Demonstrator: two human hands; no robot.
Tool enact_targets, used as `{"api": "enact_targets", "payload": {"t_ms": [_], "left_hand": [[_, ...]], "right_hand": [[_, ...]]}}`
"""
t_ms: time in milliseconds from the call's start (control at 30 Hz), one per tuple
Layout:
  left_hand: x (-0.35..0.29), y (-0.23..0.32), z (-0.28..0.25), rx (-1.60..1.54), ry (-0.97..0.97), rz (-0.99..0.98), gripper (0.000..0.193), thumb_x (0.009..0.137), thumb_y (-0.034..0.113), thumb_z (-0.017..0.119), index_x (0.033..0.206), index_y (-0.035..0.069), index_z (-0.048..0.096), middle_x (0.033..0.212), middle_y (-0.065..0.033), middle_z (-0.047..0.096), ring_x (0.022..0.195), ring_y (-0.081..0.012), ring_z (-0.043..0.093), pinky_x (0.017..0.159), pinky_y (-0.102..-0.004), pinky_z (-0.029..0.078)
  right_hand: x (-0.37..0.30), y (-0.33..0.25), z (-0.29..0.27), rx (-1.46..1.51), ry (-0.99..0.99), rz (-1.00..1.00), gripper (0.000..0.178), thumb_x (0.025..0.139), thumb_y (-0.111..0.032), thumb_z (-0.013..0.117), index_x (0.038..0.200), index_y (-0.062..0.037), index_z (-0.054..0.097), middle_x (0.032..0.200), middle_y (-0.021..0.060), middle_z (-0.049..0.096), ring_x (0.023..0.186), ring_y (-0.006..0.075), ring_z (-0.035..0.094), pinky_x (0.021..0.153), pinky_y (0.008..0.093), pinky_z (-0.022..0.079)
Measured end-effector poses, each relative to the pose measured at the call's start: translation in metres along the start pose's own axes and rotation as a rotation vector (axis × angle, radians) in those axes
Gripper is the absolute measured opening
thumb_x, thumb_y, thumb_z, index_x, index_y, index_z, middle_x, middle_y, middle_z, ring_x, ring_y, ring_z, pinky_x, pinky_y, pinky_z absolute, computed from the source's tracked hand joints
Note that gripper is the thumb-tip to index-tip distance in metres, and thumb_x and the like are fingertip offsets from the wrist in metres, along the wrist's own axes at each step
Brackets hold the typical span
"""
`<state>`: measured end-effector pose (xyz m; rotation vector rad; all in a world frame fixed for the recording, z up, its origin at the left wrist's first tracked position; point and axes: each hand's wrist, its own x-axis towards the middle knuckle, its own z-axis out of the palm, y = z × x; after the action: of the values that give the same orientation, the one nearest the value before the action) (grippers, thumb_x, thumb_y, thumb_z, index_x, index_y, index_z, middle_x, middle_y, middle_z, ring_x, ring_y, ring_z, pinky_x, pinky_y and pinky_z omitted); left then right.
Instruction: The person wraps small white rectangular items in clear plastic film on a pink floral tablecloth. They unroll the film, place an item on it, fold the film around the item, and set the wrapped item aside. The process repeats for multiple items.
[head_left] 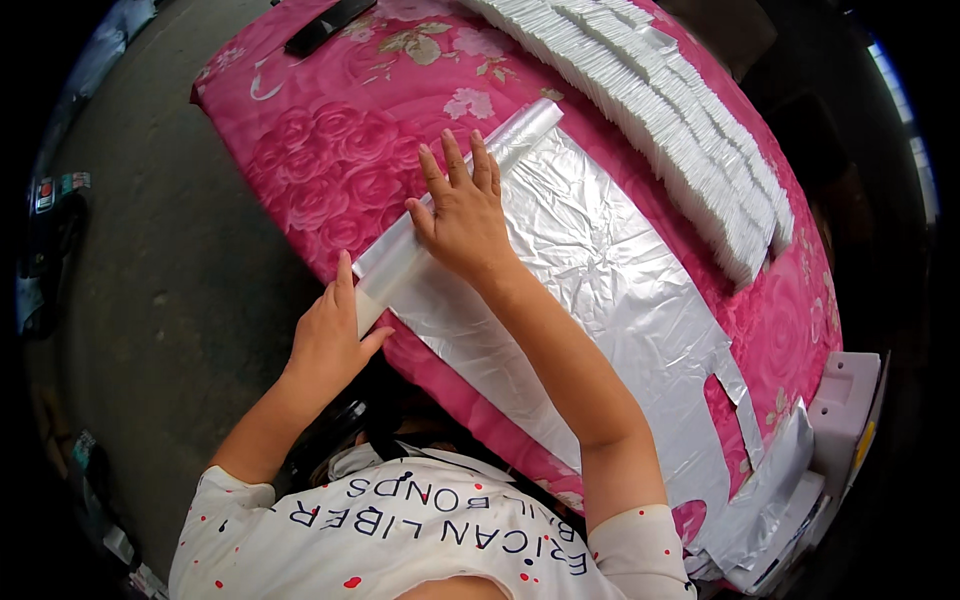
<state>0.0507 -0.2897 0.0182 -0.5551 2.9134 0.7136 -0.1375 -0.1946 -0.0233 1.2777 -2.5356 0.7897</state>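
Note:
A crinkled silver plastic sheet (600, 260) lies flat across the table, with cut-out openings at its near right end. Its far left edge is wound into a roll (535, 122). My right hand (465, 215) rests on the middle of this roll, palm down, with the fingers stretched out. At the roll's near end is my left hand (328, 330), index finger pointing up along it and thumb held apart. Some of the left hand's fingers are hidden. Neither hand is wrapped round the roll.
Long rows of stacked white folded pieces (640, 110) curve along the far right side of the pink floral tablecloth (330, 150). A black phone-like object (330, 25) lies at the far left edge. A pale plastic device (840, 410) stands at the right, with silver sheeting beside it.

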Motion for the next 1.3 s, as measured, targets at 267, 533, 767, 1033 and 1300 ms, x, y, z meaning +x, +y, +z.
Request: {"api": "enact_targets", "payload": {"t_ms": [267, 533, 767, 1033, 1300], "left_hand": [[-0.014, 0.027, 0.0, -1.529, -0.78, 0.019, 0.083, 0.075, 0.024, 0.068, 0.139, -0.003, 0.024, 0.09, -0.0115, 0.057, 0.071, -0.0137, 0.059, 0.064, -0.0296, 0.051], [-0.01, 0.082, 0.024, -1.95, -1.416, -0.008, 0.095, 0.065, 0.029, 0.071, 0.133, -0.016, 0.021, 0.073, -0.0086, 0.051, 0.057, -0.0127, 0.054, 0.047, -0.0225, 0.047], [-0.013, 0.111, 0.051, -1.422, -1.315, 0.059, 0.086, 0.077, 0.055, 0.055, 0.136, -0.003, 0.028, 0.093, -0.0144, 0.057, 0.067, -0.015, 0.058, 0.055, -0.0248, 0.05], [-0.025, 0.113, 0.069, -0.88, -1.075, -0.058, 0.053, 0.09, 0.044, 0.048, 0.123, 0.003, 0.042, 0.08, -0.0078, 0.058, 0.062, -0.0124, 0.057, 0.056, -0.0249, 0.05], [-0.041, 0.077, 0.059, -0.741, -1.336, -0.199, 0.037, 0.088, 0.035, 0.054, 0.105, 0.003, 0.052, 0.077, -0.006, 0.056, 0.062, -0.0116, 0.056, 0.058, -0.0254, 0.05]], "right_hand": [[-0.013, -0.024, -0.073, 1.775, 0.334, 0.688, 0.078, 0.078, -0.022, 0.067, 0.134, 0.0011, 0.018, 0.104, 0.0155, 0.053, 0.085, 0.0169, 0.059, 0.073, 0.0343, 0.053], [-0.077, -0.008, -0.155, 1.754, 0.529, 0.596, 0.064, 0.077, -0.018, 0.068, 0.125, 0.0, 0.029, 0.086, 0.0078, 0.055, 0.076, 0.0146, 0.06, 0.069, 0.032, 0.054], [-0.144, 0.001, -0.157, 1.688, 0.682, 0.75, 0.06, 0.079, -0.018, 0.067, 0.123, -0.0003, 0.031, 0.086, 0.0074, 0.053, 0.076, 0.0147, 0.058, 0.07, 0.032, 0.053], [-0.188, 0.021, -0.147, 1.625, 0.735, 0.893, 0.065, 0.077, -0.014, 0.07, 0.126, 0.0009, 0.03, 0.093, 0.0115, 0.052, 0.08, 0.0178, 0.059, 0.072, 0.0332, 0.053], [-0.256, 0.133, -0.206, 1.154, 0.783, 1.012, 0.028, 0.085, -0.02, 0.061, 0.105, -0.0026, 0.053, 0.093, 0.0052, 0.06, 0.079, 0.0108, 0.055, 0.072, 0.0226, 0.046]]}}
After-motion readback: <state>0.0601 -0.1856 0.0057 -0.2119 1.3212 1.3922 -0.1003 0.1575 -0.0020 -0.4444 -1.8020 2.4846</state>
